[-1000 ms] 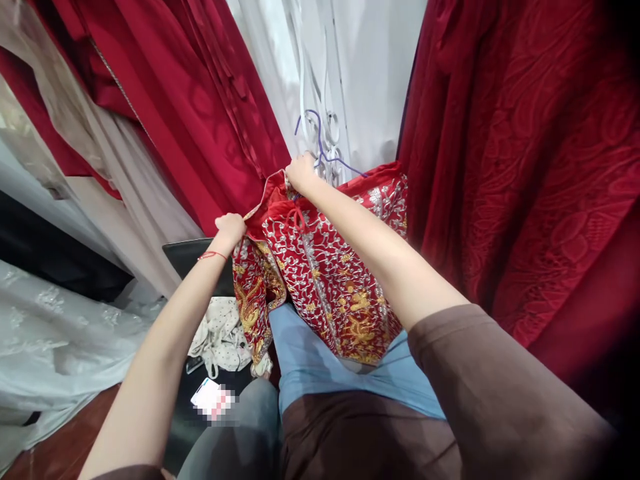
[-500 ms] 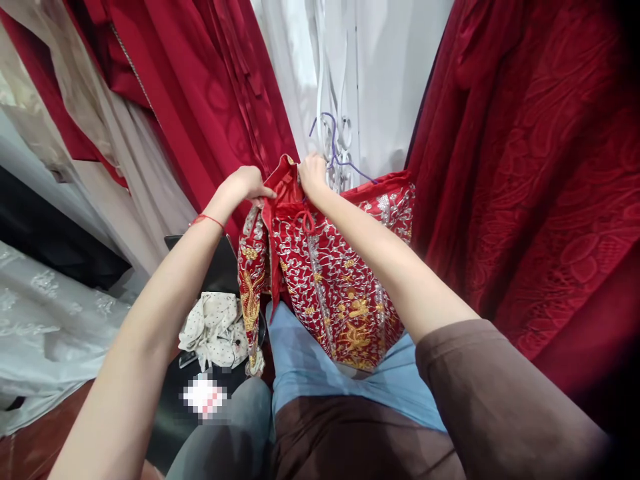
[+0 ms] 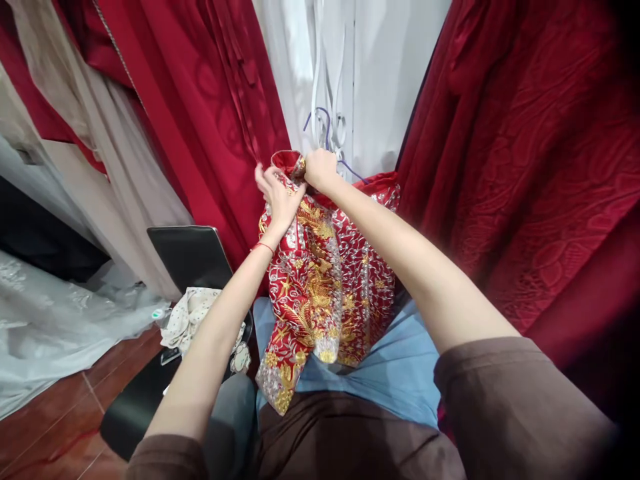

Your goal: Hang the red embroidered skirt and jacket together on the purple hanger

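Observation:
A red jacket (image 3: pixel 300 280) with gold and silver embroidery hangs in front of me, its collar at the top and a sleeve end pointing down over my lap. My right hand (image 3: pixel 321 168) is closed around the jacket's collar edge, next to the purple hanger (image 3: pixel 327 120). My left hand (image 3: pixel 281 193) lies against the jacket just below the collar, fingers apart and thumb stretched toward my right hand. Behind the jacket, a matching embroidered red skirt (image 3: pixel 375 267) hangs from the hanger, partly covered by the jacket and my right forearm.
Long red gowns (image 3: pixel 200 133) hang at the left, and a dark red lace dress (image 3: pixel 525 167) at the right. White hangers (image 3: pixel 340 130) dangle at the back. A black chair (image 3: pixel 190 257) on the left carries a dotted cream cloth (image 3: pixel 187 317). White lace fabric (image 3: pixel 65 327) reaches the tiled floor.
The jacket has come round to the right, its embroidered front now covering part of the skirt. My left hand has moved right and let go of the edge it pinched. My right hand keeps its grip.

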Demonstrator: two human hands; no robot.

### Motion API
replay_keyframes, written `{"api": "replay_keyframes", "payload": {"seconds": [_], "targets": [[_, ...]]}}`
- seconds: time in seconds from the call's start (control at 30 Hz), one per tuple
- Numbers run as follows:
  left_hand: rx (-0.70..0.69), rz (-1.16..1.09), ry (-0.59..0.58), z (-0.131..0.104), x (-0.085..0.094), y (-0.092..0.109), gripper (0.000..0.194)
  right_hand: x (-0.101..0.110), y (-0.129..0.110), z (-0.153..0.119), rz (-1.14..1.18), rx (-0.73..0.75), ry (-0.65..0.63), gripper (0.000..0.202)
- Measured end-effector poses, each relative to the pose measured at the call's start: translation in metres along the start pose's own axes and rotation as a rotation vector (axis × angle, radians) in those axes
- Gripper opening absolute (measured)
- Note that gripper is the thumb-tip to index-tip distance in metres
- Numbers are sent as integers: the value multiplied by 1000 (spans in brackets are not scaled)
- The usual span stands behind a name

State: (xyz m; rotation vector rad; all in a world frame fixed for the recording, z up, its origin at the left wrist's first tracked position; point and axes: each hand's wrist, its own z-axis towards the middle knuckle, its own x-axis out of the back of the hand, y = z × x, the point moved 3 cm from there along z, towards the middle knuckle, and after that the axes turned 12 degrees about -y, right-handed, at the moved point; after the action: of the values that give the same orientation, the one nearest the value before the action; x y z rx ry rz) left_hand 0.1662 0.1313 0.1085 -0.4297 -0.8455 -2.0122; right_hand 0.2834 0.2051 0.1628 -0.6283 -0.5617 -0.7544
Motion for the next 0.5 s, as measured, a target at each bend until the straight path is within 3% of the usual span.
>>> {"api": "replay_keyframes", "payload": {"seconds": [0.07,0.13,0.2,0.27,0.37,0.5], "targets": [[150,-14,-27,5,-1,-7,69,10,-1,-6,-58,-22,-31,31],[228,9,-190,10,-2,-13,74,25,2,-11,-72,40,-141,31],[216,71,-341,10,-4,-17,68,44,14,-19,-44,92,-221,33],[166,156,-386,4,-7,-17,57,65,36,-32,-9,68,-177,36],[109,256,-365,-9,-16,-14,48,87,80,-61,-51,-129,-78,40],[43,278,-354,-15,-21,-18,49,89,123,-89,-228,-490,-328,28]]}}
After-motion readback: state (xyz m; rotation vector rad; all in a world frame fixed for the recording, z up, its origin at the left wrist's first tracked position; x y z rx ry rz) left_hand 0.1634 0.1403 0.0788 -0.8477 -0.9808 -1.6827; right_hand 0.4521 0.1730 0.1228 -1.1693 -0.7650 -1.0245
